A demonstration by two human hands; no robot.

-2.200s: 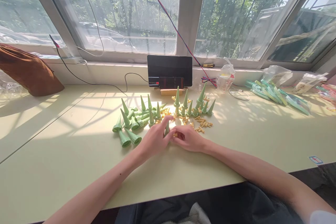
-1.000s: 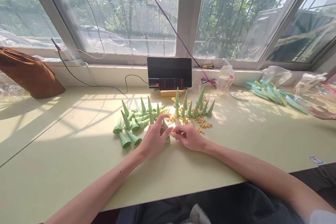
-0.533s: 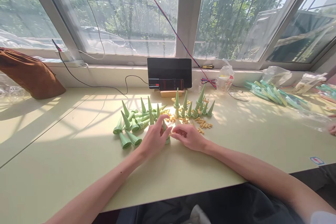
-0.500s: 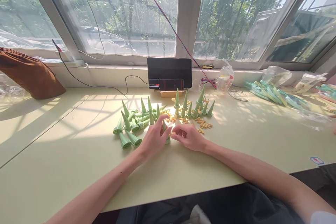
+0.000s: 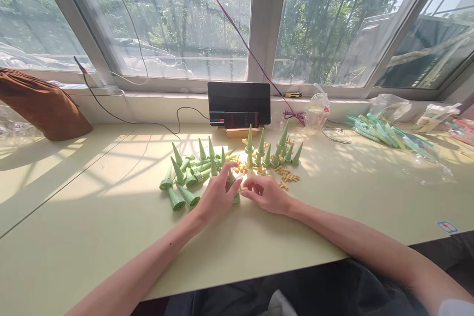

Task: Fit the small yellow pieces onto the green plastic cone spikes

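My left hand [image 5: 218,193] is closed around a green plastic cone [image 5: 236,198], which stands upright on the table with its tip up. Just right of it, my right hand [image 5: 267,194] pinches a small tan peg [image 5: 243,188] against the cone's side; whether the peg enters the cone I cannot tell. Several other green cones [image 5: 177,198], some lying and some upright, are to the left of my left hand. Beyond my right hand stands a group of upright green cones [image 5: 267,156], with loose tan pegs [image 5: 287,175] scattered in front.
A black tablet [image 5: 239,94] and a phone [image 5: 242,119] lean on a stand at the back. A brown drawstring bag [image 5: 44,103] is at the far left. Bagged green pieces [image 5: 385,131] and a coiled white cable [image 5: 336,135] lie at the right.
Both hands stay in nearly the same place around the cone. At the far right edge, part of another person's hand has gone out of view.
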